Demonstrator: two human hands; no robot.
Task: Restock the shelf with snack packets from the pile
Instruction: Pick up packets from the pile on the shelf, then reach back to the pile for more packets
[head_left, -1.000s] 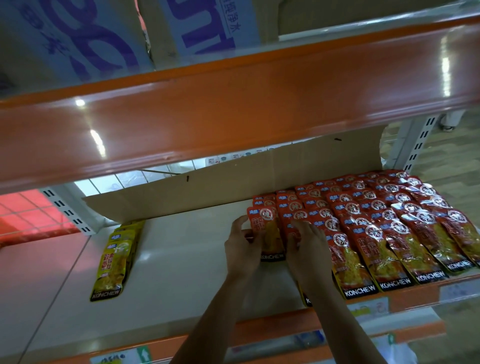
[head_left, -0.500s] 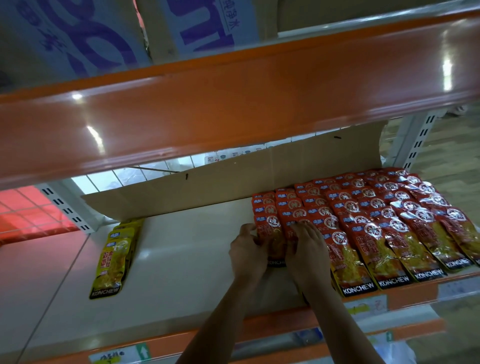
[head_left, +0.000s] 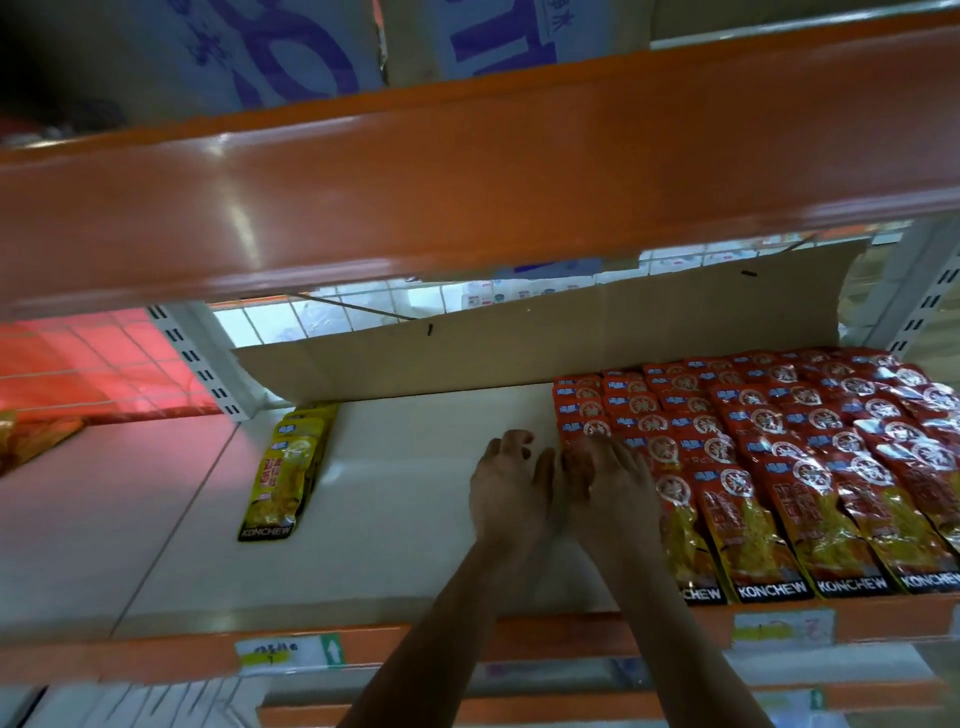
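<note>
Packets (head_left: 779, 467), red and glossy, shingled in rows at right of shelf (head_left: 415, 545). Judged light, limp and slick, apt to slide out of line. Best pinched at a sealed edge or pressed flat from above. Right hand (head_left: 608, 488) flat on leftmost row, fingers spread. Left hand (head_left: 511, 488) touching it, fingers curled; any pinch impossible to tell.

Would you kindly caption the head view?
Left hand and right hand rest at the red snack packets' left edge on the shelf.
</note>
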